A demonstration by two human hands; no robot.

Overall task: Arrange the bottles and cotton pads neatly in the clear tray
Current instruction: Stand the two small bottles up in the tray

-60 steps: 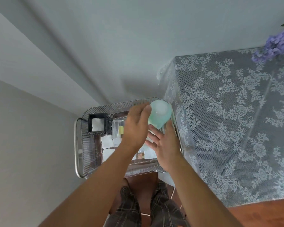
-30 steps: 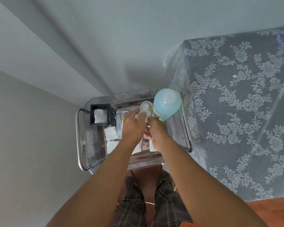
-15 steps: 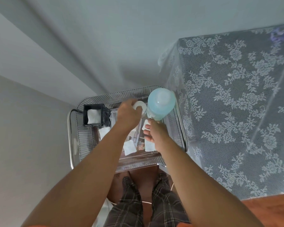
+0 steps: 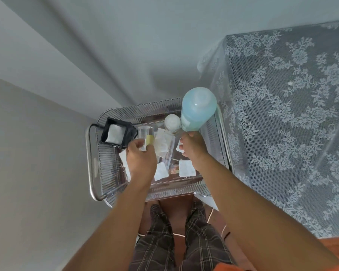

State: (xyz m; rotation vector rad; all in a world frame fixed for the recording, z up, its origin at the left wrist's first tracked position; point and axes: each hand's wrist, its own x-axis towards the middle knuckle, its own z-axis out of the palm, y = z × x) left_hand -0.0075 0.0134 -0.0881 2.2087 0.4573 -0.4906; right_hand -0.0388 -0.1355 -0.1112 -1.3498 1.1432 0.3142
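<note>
A clear ribbed tray (image 4: 95, 165) lies below me. A tall blue bottle (image 4: 198, 108) stands in its far right corner, with a small white-capped bottle (image 4: 172, 122) just to its left. My left hand (image 4: 140, 161) grips a small clear bottle with a yellow label (image 4: 146, 134) near the tray's middle. My right hand (image 4: 194, 147) sits at the foot of the blue bottle, fingers curled on a white cotton pad (image 4: 178, 148). Loose cotton pads (image 4: 186, 168) and a flat packet (image 4: 163, 145) lie on the tray floor. A black holder with pads (image 4: 115, 134) stands at the far left.
A table under a lace cloth (image 4: 292, 114) borders the tray on the right. Grey walls close in behind and to the left. My legs in checked trousers (image 4: 184, 241) are below the tray's near edge.
My left hand let go of the white-capped bottle and moved left onto the yellow-labelled clear bottle. The blue bottle, held a second ago, now stands in the far right corner, my right hand low at its foot.
</note>
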